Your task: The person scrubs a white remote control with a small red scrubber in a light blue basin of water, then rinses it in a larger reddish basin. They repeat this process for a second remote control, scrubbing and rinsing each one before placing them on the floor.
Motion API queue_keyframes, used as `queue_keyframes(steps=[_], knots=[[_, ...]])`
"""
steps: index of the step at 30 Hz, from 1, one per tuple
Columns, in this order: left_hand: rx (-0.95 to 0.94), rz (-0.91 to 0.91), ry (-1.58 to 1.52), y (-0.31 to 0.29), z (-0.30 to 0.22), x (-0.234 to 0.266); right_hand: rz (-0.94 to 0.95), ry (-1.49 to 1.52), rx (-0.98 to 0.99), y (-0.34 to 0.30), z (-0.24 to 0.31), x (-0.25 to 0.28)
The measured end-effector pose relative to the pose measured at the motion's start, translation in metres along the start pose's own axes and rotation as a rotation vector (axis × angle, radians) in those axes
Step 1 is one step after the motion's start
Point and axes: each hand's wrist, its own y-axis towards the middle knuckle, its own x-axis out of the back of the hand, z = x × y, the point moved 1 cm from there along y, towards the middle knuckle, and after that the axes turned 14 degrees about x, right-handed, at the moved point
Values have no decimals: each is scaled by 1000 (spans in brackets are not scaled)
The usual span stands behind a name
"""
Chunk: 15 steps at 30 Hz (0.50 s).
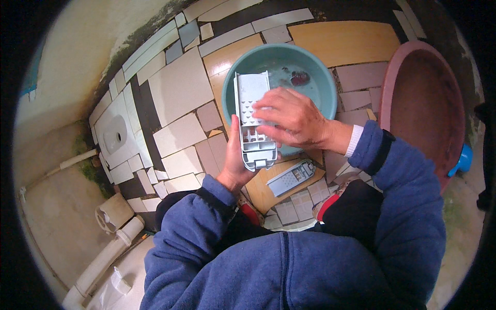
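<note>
My left hand [235,165] holds a long grey plastic filter tray [251,101] from below, standing it upright over the near rim of a teal basin [235,88]. My right hand [292,118] lies flat across the tray's front face, fingers spread over its grid. The basin holds shallow water and a small dark red object [300,78]. A second, smaller grey plastic grid piece [292,176] lies on the tiled floor just below my hands, between my knees.
A large pink-brown tub [426,111] stands to the right, with a blue object [463,160] at its edge. The floor is a patchwork of broken tiles. White pipes [106,258] and a drain fitting [107,217] lie at lower left by a concrete wall.
</note>
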Motion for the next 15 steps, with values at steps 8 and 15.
queue_keyframes(steps=[8, 15], knots=[[83, 125, -22, 4, 9, 3, 373, -202, -203, 2, -10, -15], [-10, -48, -20, 7, 6, 12, 436, -84, -189, 1, 18, -19]])
